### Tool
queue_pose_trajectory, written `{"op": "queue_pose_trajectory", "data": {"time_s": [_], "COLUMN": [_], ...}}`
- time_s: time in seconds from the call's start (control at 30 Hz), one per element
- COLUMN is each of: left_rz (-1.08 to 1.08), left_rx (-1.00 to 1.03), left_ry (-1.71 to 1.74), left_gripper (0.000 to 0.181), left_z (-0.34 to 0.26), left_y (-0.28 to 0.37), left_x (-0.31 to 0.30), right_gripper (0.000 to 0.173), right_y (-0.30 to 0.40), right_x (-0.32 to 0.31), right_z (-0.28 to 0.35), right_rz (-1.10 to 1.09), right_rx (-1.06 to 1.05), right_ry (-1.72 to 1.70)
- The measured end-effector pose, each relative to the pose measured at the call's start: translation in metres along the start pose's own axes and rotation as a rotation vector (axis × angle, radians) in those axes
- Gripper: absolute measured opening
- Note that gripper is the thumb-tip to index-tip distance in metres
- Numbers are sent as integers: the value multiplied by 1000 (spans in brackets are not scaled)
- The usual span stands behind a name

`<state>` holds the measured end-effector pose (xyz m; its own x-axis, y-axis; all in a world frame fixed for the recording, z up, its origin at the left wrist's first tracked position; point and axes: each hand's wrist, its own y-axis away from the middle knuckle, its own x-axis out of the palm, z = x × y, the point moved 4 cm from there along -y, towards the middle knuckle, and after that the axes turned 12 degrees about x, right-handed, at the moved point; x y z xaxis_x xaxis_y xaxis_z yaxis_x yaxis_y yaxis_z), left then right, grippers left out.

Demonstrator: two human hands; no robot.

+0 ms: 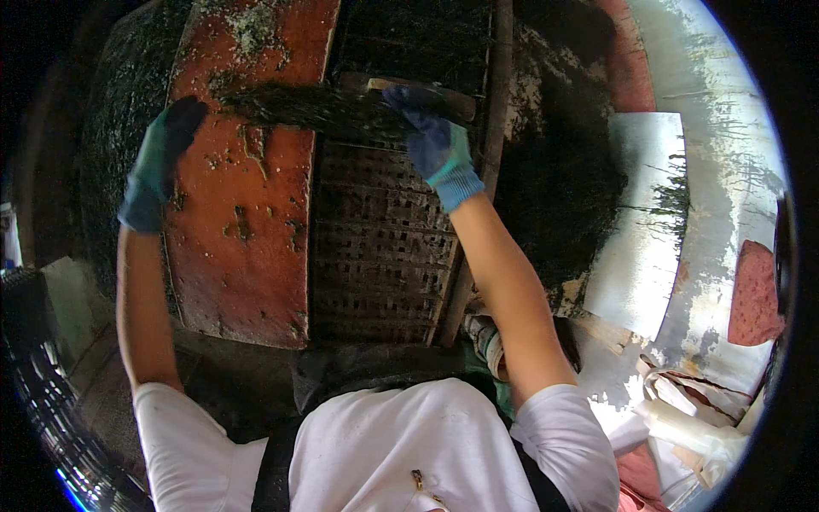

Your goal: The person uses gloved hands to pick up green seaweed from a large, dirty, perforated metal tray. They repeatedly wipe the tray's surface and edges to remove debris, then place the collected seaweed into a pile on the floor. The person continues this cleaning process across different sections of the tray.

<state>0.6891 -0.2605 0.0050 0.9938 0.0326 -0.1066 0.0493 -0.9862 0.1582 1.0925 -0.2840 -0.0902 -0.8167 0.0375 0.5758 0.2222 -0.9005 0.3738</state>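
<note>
My left hand [165,157], in a teal and navy work glove, is over the left edge of an orange-red board [237,192]. Its fingers stretch forward and nothing shows in them. My right hand [438,137], gloved alike, is closed around a wooden block [462,105] with a pale left end. A bundle of dark green, stringy strands [294,107] reaches from near this hand leftward across the board; motion blurs it. How the strands meet the right hand is hidden. Below them is a dark slotted grid panel [377,237].
Pale crumbs [253,29] and wet scraps lie on the board. Dark heaps of stringy material [556,179] flank it at left and right. A wooden bar [496,96] edges the grid. At right are a white sheet [633,224], a reddish piece [755,294] and crumpled wrapping [697,435].
</note>
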Motion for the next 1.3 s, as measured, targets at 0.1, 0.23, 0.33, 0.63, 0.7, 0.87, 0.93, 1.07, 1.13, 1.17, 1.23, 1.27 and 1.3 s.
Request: {"op": "queue_pose_trajectory", "data": {"time_s": [0.1,0.23,0.33,0.63,0.7,0.87,0.93,1.07,1.13,1.17,1.23,1.27,1.3], "left_rz": [311,837,899,626,583,637,604,654,666,669,672,720,706], "left_rx": [548,1046,1036,1240,1229,1229,1213,1226,1185,1190,1193,1219,1197], "left_ry": [-321,-1597,-1592,-1312,-1308,-1278,-1263,-1149,-1172,-1164,-1153,-1111,-1146], "left_gripper": [59,66,66,39,43,54,58,62,65,66,70,72,71], "left_z": [-8,36,33,22,7,42,42,38,47,49,50,50,53], "left_y": [33,44,38,48,52,47,50,49,43,42,36,33,32], "left_x": [118,228,229,227,239,216,217,228,217,219,223,230,220], "right_gripper": [28,25,26,44,56,57,67,73,69,68,65,65,64], "right_y": [25,53,75,102,104,219,247,253,217,200,186,197,202], "right_x": [-28,-29,-83,-2,-20,-133,-209,-297,-323,-343,-386,-411,-401], "right_z": [-7,31,80,28,13,-9,-44,-61,-39,-27,20,41,54], "right_rz": [-208,-249,229,-378,-481,-828,-1022,-1230,-1103,-1005,-1036,-1022,-969], "right_rx": [18,81,303,-815,-896,-525,8,356,327,323,255,12,-160], "right_ry": [188,229,-270,1713,1585,1238,1418,1630,1667,1638,649,493,359]}}
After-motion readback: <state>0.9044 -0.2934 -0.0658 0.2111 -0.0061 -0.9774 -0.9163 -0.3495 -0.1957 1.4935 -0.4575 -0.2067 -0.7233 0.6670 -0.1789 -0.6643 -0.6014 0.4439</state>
